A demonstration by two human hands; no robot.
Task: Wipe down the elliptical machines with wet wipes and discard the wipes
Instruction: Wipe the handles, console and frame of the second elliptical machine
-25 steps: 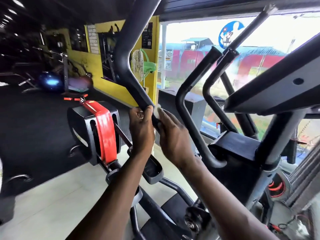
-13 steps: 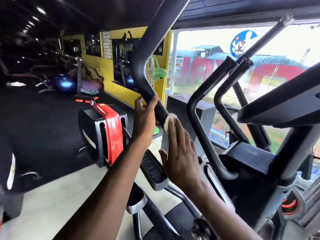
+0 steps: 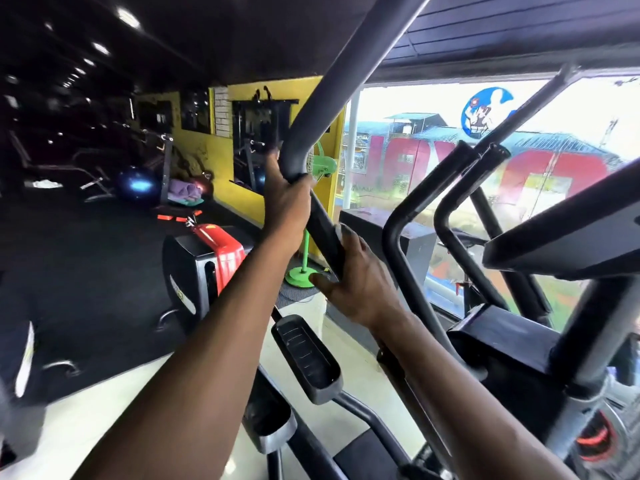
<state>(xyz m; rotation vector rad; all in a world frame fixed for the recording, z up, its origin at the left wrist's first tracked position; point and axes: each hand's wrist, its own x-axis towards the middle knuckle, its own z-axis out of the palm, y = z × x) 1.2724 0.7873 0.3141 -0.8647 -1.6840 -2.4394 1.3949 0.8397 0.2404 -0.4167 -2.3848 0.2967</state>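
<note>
The wet wipe cannot be seen; if the right hand (image 3: 360, 282) holds one, its palm and fingers, wrapped around the elliptical's handlebar (image 3: 311, 140), cover it. The left hand (image 3: 287, 202) hides the bar's bend beneath its grip. The handlebar's upper end runs off the top edge. Both forearms are cut off by the bottom edge. The gym equipment (image 3: 104, 161) in the dark room at left is too dim and blurred to identify.
</note>
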